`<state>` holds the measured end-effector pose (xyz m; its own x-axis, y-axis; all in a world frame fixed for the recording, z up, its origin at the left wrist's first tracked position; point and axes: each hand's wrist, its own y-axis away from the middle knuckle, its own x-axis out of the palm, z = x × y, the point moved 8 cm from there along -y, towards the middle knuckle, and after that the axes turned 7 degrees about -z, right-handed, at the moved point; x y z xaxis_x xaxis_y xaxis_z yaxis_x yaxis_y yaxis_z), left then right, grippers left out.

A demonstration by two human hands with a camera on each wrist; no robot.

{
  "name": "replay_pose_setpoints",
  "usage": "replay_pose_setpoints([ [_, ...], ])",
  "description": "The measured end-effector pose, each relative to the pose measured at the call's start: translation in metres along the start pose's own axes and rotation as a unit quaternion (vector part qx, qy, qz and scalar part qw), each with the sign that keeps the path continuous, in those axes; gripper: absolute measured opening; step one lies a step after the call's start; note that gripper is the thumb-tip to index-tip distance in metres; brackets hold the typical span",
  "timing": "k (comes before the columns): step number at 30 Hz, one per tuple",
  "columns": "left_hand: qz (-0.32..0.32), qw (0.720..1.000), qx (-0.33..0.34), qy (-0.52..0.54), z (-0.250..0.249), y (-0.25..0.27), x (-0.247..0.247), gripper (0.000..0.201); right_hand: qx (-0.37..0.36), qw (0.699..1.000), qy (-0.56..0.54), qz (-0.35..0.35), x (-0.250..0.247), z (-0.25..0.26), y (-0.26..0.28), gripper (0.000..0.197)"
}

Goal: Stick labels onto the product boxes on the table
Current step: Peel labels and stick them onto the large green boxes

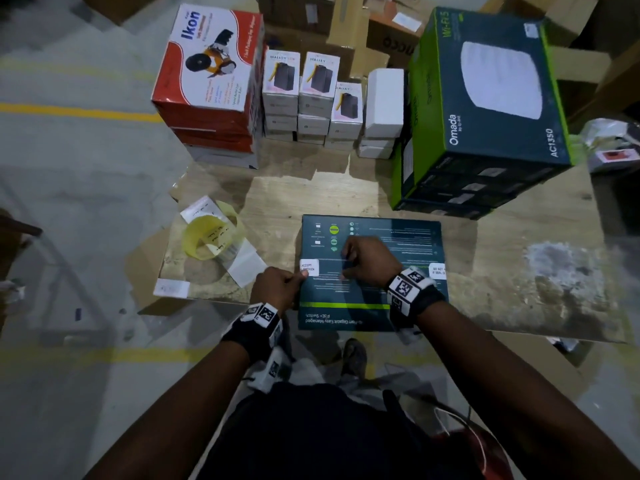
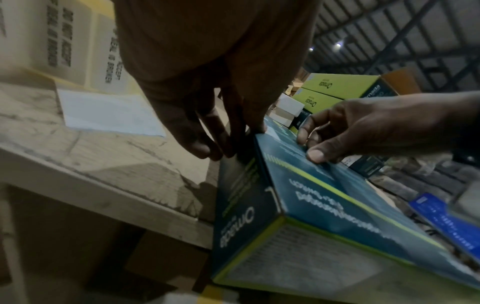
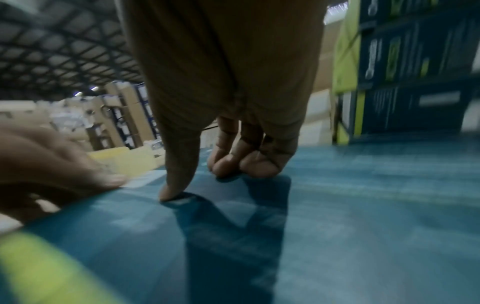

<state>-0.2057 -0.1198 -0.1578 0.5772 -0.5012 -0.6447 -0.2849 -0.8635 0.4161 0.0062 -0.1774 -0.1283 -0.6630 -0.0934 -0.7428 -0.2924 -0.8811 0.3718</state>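
1. the left hand [image 1: 278, 287] sat at the left edge of the flat teal box [image 1: 388, 244], its thumb and fingers bent over the white seal label [image 1: 309, 267] where that label wrapped the edge; in the left wrist view the fingertips [image 2: 200, 147] pressed down the box's side wall, pinching label and edge together.
2. the right hand [image 1: 367, 259] rested on the box's top face with its fingers curled under and the thumb [image 3: 172, 185] planted on the card; it held nothing, it only pinned the box down.
3. the teal box lay flat near the front edge of the table [image 1: 519, 258], its near end hanging a little past the edge. a second white label [image 1: 437, 270] sat on its right edge.
4. my judgement: the box looked like stiff, smooth printed card, light enough to slide under a rubbing thumb, so one hand should bear down on the broad top while the other smooths. to lift or turn it, the two long side edges would be the place to hold.
5. the label looked thin and limp; it would likely crease if pressed unevenly round the corner.
6. further out, a yellow label roll [image 1: 207, 237] lay left of the box, with stacked product boxes [image 1: 298, 95] at the back.
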Motion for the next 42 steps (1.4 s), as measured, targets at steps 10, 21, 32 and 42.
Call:
replay_pose_setpoints([
  [10,0.027,0.993,-0.116,0.026,0.03,0.059,0.032,0.074,-0.017,0.991,0.105,-0.081,-0.064,-0.089,0.028,0.075],
  [21,-0.028,0.91,-0.264,0.318,0.017,0.105,0.083,0.035,0.004,0.981,0.19,-0.045,-0.071,-0.147,0.062,0.127],
  [32,0.06,0.888,-0.284,0.356,0.069,0.154,0.105,0.05,0.007,0.99,0.087,-0.109,0.034,-0.12,0.192,0.113],
  [42,0.072,0.903,-0.115,0.408,0.007,0.176,0.017,0.02,-0.218,0.948,0.145,-0.181,0.082,-0.001,0.274,0.11],
])
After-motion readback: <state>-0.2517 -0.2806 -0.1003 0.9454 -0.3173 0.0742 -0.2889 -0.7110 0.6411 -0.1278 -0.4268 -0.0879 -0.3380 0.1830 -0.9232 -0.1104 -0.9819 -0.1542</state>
